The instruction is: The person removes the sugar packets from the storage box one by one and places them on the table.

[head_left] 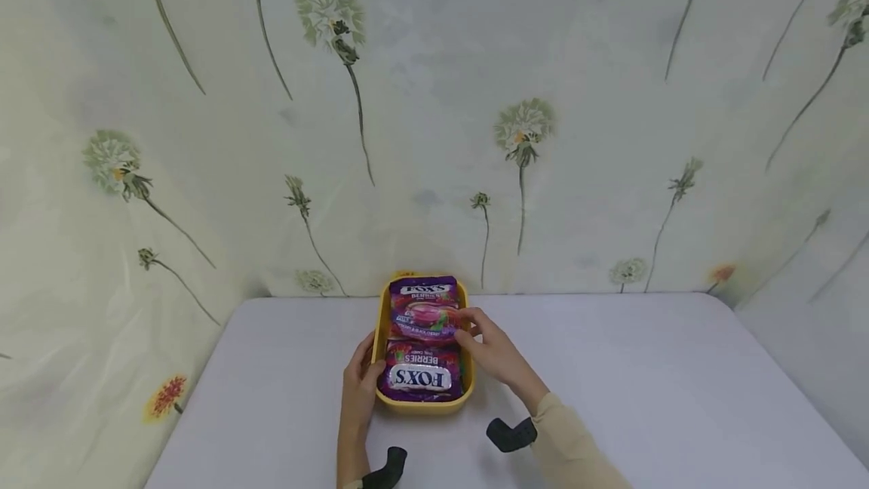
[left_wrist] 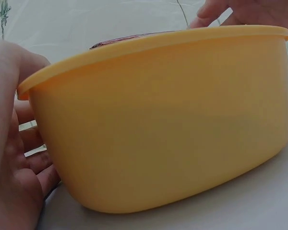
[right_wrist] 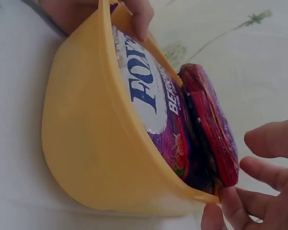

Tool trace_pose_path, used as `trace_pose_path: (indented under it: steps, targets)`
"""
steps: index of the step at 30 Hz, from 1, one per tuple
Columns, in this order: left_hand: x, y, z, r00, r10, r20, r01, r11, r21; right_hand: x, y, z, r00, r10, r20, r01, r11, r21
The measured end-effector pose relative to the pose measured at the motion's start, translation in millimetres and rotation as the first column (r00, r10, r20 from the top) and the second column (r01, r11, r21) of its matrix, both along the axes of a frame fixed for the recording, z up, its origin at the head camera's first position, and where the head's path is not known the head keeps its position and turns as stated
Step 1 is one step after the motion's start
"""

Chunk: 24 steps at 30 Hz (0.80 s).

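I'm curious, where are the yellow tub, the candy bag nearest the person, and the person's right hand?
Yellow tub (left_wrist: pixel 168 124): left wrist view, on its outer side wall.
Nearest candy bag (head_left: pixel 419 378): head view, on its white logo.
Right hand (head_left: pixel 495 353): head view, on the back of the hand.

Dim, diffuse light, soft shadows, slight softness

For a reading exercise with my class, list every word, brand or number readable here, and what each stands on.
"FOX'S": far packet in the yellow tub
"BERRIES": far packet, below the brand
"FOX'S": near packet, upside down in the head view
"BERRIES": near packet, likewise upside down
Too small or blurred: the near packet's smaller line; the middle packet's lettering.
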<state>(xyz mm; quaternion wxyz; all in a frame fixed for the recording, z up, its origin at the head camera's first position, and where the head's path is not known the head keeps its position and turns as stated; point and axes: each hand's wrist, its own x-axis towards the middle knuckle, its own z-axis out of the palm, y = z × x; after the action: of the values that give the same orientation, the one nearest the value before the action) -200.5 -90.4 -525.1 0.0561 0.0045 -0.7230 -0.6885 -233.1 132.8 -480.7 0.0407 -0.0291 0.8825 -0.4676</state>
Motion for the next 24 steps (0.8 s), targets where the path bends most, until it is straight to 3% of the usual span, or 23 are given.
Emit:
trace_pose_path:
  steps: [5,11,15,24]
  targets:
    - [-1.3,0.2,-0.6,1.0,-0.007,0.004,0.007,1.0,0.015,-4.8,-3.7,5.8,1.0,0.007,0.011,-0.007,0.999,0.035]
    - [-0.6,0.5,-1.9,1.0,0.005,0.02,-0.006,1.0,0.009,-14.1,-5.8,7.1,0.999,0.025,-0.035,-0.022,0.996,0.085]
    - [-0.8,-0.9,-0.2,1.0,0.008,0.018,-0.008,1.0,0.002,-18.1,-9.7,8.8,0.998,-0.002,-0.063,0.009,0.994,0.109]
    - [-1.0,0.0,-2.0,1.0,0.008,0.027,-0.008,1.0,0.014,-20.7,-14.6,15.0,0.997,-0.072,-0.038,0.076,0.991,0.112]
